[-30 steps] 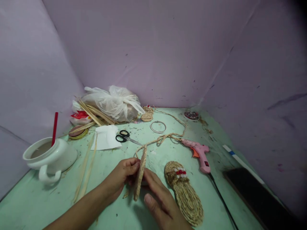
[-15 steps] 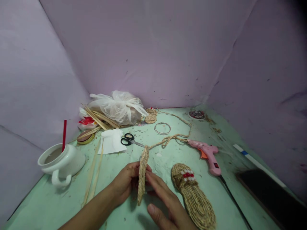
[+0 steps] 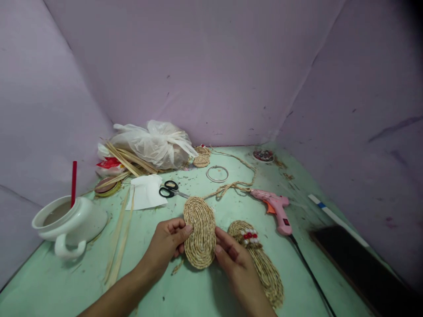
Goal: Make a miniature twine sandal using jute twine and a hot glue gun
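Note:
An oval sole of coiled, braided straw cord (image 3: 200, 233) is held up over the table with its flat face toward me. My left hand (image 3: 170, 240) grips its left edge, thumb on the front. My right hand (image 3: 233, 255) pinches the right edge between thumb and fingers. From the sole's top, a braided straw cord (image 3: 228, 188) trails back across the table. To the right lies a woven straw slipper (image 3: 264, 268) with red and white beads on its strap, partly behind my right hand. A short cord end (image 3: 177, 267) shows beneath the sole.
A pink glue gun (image 3: 274, 207) with a black cable lies right, near a dark board (image 3: 357, 264). Behind the sole are black-handled scissors (image 3: 169, 189), white paper (image 3: 146, 192) and a metal ring (image 3: 217, 174). A white pot (image 3: 82, 220) stands left; a plastic bag (image 3: 155, 143) sits behind.
The sole has turned from edge-on to flat face toward me. My right hand has closed from spread fingers to a pinch on its right edge. The view has shifted slightly.

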A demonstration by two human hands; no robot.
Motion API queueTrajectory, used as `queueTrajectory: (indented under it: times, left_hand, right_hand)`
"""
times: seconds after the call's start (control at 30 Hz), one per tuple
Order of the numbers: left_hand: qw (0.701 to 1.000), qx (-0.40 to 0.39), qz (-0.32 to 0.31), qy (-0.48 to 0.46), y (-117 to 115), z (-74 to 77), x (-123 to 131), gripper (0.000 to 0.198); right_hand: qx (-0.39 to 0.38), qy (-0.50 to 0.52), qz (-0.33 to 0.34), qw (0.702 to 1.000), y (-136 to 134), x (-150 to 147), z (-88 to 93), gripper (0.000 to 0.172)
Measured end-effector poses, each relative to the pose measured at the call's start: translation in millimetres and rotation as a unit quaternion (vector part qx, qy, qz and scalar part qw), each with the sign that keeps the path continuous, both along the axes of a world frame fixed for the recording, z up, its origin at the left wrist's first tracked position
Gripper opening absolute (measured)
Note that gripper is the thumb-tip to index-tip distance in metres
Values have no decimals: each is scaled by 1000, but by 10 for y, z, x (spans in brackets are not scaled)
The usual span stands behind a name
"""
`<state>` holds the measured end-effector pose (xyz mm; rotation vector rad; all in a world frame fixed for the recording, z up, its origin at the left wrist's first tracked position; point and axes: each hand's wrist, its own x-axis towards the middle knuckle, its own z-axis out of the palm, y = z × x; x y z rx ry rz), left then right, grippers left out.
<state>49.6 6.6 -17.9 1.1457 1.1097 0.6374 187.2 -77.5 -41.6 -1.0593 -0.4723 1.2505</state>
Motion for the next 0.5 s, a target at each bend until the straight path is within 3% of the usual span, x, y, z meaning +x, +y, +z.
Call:
queueTrajectory:
  times: [0.5]
  left_hand:
    - [999,-7,-22,26,-15,22,23,42]
  right_hand:
    - [31,-12,-1,999,8,-1,73,38]
